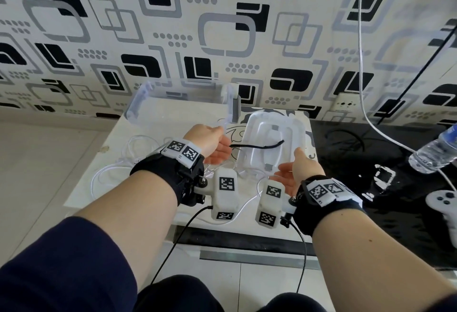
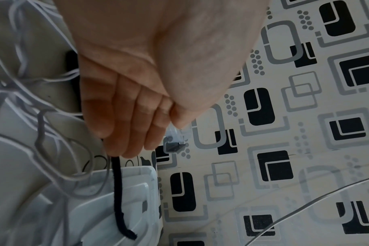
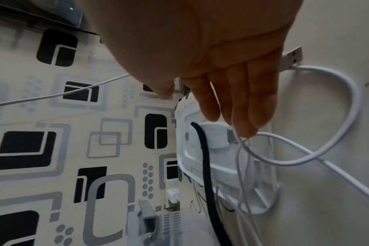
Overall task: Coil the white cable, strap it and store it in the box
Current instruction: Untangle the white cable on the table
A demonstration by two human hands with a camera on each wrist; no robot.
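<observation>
The white cable (image 1: 103, 173) lies in loose loops on the small white table (image 1: 138, 203); its USB plug (image 3: 293, 58) shows in the right wrist view. A black strap (image 1: 257, 146) stretches across the white lid (image 1: 284, 123) and runs under my left hand (image 1: 215, 146). That hand's fingers (image 2: 126, 124) are straight, edge down, over the strap (image 2: 118, 191). My right hand (image 1: 289, 173) hovers at the lid's near corner, fingers (image 3: 249, 108) straight, with thin cable strands (image 3: 242, 166) brushing the tips. The clear box (image 1: 180, 104) stands open at the table's back.
A patterned wall rises right behind the table. Another white cable (image 1: 362, 64) hangs down at the right, above a dark surface with a water bottle (image 1: 435, 153) and a white game controller (image 1: 442, 203). A wall socket (image 1: 345, 105) sits low behind the lid.
</observation>
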